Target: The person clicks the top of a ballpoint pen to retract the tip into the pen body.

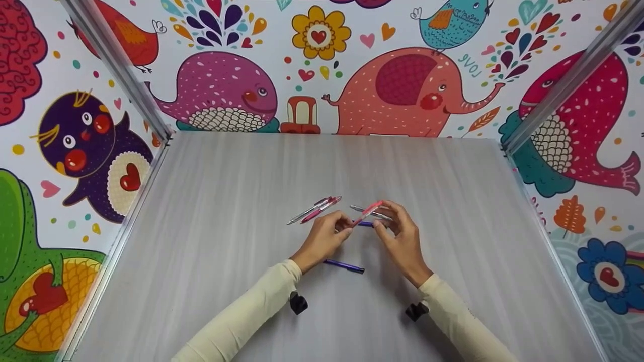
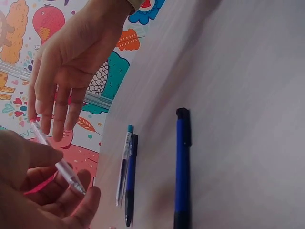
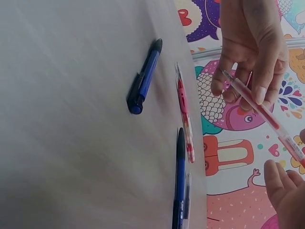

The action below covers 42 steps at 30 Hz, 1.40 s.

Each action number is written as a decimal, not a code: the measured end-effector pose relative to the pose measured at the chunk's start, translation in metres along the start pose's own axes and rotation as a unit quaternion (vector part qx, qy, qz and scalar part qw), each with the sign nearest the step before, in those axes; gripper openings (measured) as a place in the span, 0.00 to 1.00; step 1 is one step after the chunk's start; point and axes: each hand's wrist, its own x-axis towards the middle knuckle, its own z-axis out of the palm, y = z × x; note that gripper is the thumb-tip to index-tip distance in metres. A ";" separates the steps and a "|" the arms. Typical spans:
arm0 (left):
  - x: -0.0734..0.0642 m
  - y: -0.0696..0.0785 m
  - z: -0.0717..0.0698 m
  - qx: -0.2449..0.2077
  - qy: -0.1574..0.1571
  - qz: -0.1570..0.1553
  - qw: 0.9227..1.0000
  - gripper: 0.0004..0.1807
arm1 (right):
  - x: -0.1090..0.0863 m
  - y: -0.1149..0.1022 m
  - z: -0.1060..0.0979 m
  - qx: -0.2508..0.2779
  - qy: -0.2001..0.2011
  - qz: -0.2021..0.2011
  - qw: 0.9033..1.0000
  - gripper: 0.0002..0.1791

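A slim translucent pen with red ink (image 1: 367, 212) is held up slantwise between the two hands, over the table. My left hand (image 1: 324, 235) pinches its lower part, near the pointed tip, between thumb and fingers. The left wrist view shows the pen (image 2: 59, 162) lying across the left fingers (image 2: 86, 205). At the pen's red upper end is my right hand (image 1: 403, 236), an index fingertip touching that end while the thumb stands apart from it. In the right wrist view the left thumb (image 3: 263, 78) presses on the barrel, and the right hand (image 3: 286, 195) is partly out of frame.
A blue pen (image 1: 344, 266) lies nearest the person, below the hands. Another blue pen (image 1: 365, 223) and a clear pen (image 1: 358, 208) lie behind the held pen, partly hidden. Farther left rest a clear pen (image 1: 302, 214) and a pink pen (image 1: 317, 211). Patterned walls border the grey table (image 1: 226, 176).
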 end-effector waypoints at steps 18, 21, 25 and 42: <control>0.003 0.002 0.000 -0.007 -0.022 -0.022 1.000 0.04 | -0.002 0.003 0.017 0.048 0.039 0.021 0.998 0.30; 0.003 0.004 0.001 -0.007 -0.024 -0.025 0.999 0.03 | -0.002 0.003 0.020 0.057 0.043 0.013 0.997 0.31; 0.002 0.006 0.002 -0.010 -0.023 -0.028 0.999 0.04 | -0.003 0.001 0.023 0.064 0.049 0.011 0.997 0.33; 0.001 0.011 0.007 -0.028 -0.026 -0.022 0.999 0.05 | -0.001 -0.002 0.029 0.070 0.073 0.011 0.995 0.33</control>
